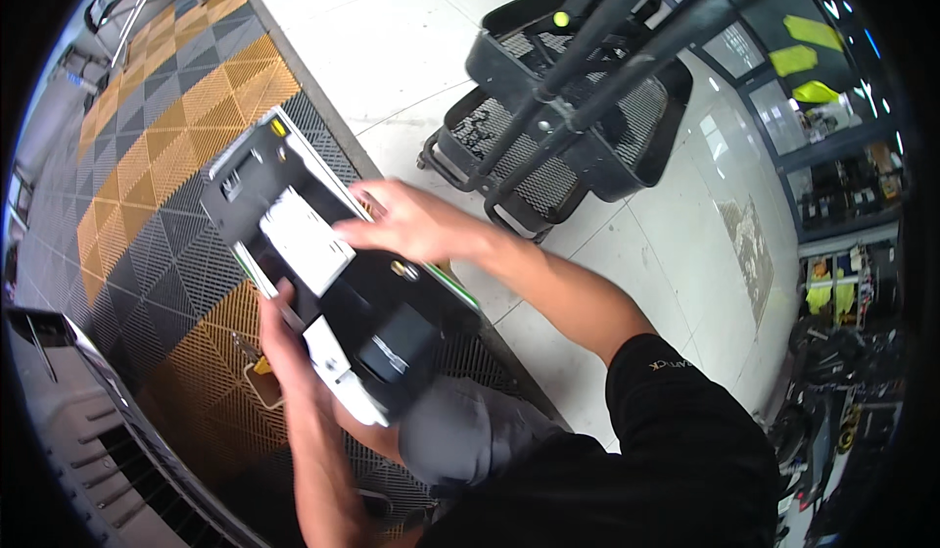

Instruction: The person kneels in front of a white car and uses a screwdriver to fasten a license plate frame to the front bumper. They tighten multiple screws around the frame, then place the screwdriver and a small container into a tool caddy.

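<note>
A shallow open box with a black interior and white edges lies tilted across my lap, over my grey-clad knee. My left hand grips its near left edge, fingers partly hidden under it. At the opposite long edge is my right hand, slightly blurred, its fingers wrapped over the rim and its thumb reaching to a white rectangular piece inside. Toward my knee, the box also holds a black block and a second white piece. Small yellow and brass-coloured parts sit near the box's edges.
A black wheeled cart with mesh baskets stands ahead on white floor tiles. Yellow and grey slatted matting covers the left floor. A pale slotted panel is at lower left. Cluttered shelving lines the right.
</note>
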A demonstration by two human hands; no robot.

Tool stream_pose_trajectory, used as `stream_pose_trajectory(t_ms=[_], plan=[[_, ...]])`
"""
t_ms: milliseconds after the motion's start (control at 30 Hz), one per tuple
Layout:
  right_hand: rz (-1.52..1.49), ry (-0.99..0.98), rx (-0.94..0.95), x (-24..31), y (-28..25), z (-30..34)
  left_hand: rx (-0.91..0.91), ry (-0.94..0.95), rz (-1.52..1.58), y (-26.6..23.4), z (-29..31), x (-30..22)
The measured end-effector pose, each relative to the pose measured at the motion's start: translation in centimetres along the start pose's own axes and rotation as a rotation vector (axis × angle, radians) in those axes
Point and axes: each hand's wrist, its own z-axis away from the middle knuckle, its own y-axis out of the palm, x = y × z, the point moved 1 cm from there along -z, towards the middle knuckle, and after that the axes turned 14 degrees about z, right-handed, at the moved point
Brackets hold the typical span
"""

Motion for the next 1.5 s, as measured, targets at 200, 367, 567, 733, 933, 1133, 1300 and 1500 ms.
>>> stream_pose_trajectory(t_ms=[200,367,567,733,933,1133,1300,1500], plan=[[-0.490,0.339,-0.120,-0.1,-1.8,17.7,0.011,-0.026,-0.343,2.8,12.3,11.5],[-0.409,0.603,-0.248,1.6,-5.8,34.4,0.359,-0.741,-0.415,4.0,16.5,20.8],[-0.341,0.776,-0.689,0.8,-9.0,44.4,0.894,-0.672,-0.859,5.5,12.0,24.5],[-0.519,0.622,-1.121,-9.5,-10.9,41.1,0.570,-0.729,-0.649,2.9,8.7,17.6],[-0.376,0.563,-1.230,-19.2,-19.2,30.7,0.194,-0.502,-0.774,0.1,6.5,8.0],[-0.684,0.371,-1.085,-23.9,-24.4,23.1,0.144,-0.342,-0.688,-0.1,6.6,5.4],[-0.930,0.268,-1.010,-27.2,-24.0,20.3,0.105,-0.404,-0.675,-1.1,8.1,7.0],[-0.935,0.178,-0.918,-29.2,-23.8,19.4,0.108,-0.402,-0.641,-1.7,8.8,7.9]])
